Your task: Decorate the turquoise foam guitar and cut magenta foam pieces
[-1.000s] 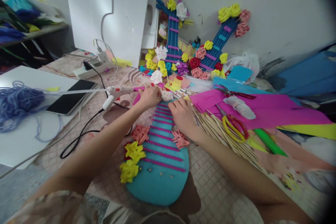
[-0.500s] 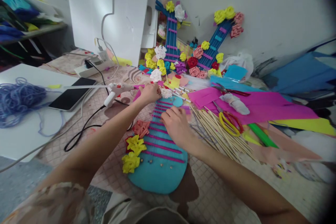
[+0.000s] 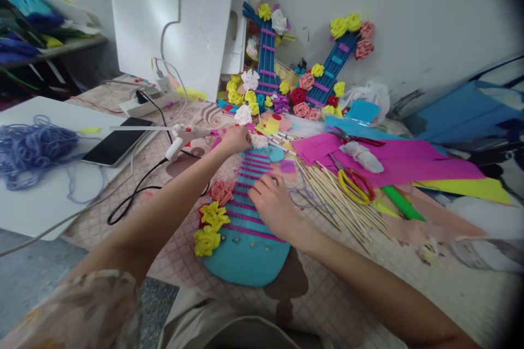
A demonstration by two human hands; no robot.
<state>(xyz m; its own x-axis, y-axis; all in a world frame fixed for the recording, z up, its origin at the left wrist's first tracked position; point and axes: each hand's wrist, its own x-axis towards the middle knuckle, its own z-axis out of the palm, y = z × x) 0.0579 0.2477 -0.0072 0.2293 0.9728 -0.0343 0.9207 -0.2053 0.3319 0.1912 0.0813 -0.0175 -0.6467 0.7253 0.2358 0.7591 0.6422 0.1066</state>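
A blue toy guitar (image 3: 245,264) made of craft board lies flat before me, crossed by magenta strips with thin strings running along it. Salmon, yellow and red paper flowers (image 3: 215,215) line its left edge. My left hand (image 3: 235,139) is closed at the far end of the neck, against a white paper flower (image 3: 259,141); what its fingertips pinch is hidden. My right hand (image 3: 272,202) rests over the strings midway along the neck with curled fingers, and whatever is between them cannot be made out. A white glue gun (image 3: 180,133) stands left of my left hand.
Wooden sticks (image 3: 339,202), yellow-handled scissors (image 3: 354,188) and magenta paper (image 3: 401,163) lie to the right. At left are a phone (image 3: 117,142), purple yarn (image 3: 36,147) and a power strip (image 3: 143,101) with cables. Two flowered guitars (image 3: 268,60) lean on the wall behind.
The view has shifted slightly, so the table's things appear a little displaced. My right hand has stayed over the strings, and my left hand remains at the neck's far end.
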